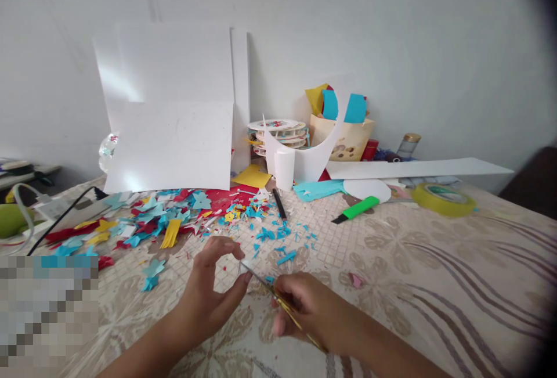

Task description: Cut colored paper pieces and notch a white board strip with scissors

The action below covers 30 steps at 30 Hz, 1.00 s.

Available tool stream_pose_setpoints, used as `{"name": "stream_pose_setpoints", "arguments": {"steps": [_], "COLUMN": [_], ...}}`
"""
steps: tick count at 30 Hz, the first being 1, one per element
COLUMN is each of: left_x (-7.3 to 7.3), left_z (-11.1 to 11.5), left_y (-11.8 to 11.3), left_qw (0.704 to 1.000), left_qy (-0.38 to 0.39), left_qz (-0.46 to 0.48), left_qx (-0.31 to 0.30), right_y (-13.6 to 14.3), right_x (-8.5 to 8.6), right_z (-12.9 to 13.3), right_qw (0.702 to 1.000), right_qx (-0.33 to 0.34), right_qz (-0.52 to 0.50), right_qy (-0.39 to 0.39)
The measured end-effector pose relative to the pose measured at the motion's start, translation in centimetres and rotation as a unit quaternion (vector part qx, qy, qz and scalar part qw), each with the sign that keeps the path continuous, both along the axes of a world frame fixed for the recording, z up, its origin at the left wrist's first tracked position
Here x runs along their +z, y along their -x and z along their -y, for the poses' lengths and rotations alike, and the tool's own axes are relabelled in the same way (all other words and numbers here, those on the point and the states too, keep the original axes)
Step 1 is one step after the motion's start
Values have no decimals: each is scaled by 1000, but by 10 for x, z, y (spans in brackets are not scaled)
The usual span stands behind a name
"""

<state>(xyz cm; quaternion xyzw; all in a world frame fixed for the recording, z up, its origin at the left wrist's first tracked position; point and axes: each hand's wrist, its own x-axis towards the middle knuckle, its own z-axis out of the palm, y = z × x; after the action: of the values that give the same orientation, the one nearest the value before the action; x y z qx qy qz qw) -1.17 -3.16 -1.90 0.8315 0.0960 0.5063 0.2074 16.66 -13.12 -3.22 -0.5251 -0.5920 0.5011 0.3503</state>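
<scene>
My right hand (300,302) is closed round a pair of scissors (285,305) with gold handles, the blades pointing up and left. Thumb and forefinger of my left hand (217,285) pinch a small white piece of paper (246,266), and the scissor tips meet it there. Whether the blades are parted I cannot make out. Beyond both hands lie blue paper scraps (286,258) and a black pen-like stick (279,204). A pink paper scrap (355,280) rests to the right of my right hand.
Coloured paper cutouts (174,215) heap at the left. Behind them stand white boards (174,146). A green box cutter (361,208), yellow tape roll (444,199), white cylinder (284,169) and paper-filled container (343,134) sit toward the back. A power strip with cables (65,215) is far left.
</scene>
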Motion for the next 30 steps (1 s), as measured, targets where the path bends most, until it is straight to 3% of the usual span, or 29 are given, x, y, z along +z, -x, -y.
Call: {"name": "stream_pose_setpoints", "arguments": {"steps": [8,19,30], "left_x": [4,7,0], "left_z": [-4,-1,0], "left_y": [5,5,5], "left_qw": [998,994,984], "left_qy": [-34,66,154], "left_qz": [-39,-69,-72], "left_qx": [-23,-50,-54], "right_y": [0,-5,-6], "right_x": [-6,8,4], "right_z": [-2,-2,-7], "right_qw": [998,997,995], "right_qx": [26,45,48], "right_qz": [-55,53,84], "right_qy": [25,-38,-40]}}
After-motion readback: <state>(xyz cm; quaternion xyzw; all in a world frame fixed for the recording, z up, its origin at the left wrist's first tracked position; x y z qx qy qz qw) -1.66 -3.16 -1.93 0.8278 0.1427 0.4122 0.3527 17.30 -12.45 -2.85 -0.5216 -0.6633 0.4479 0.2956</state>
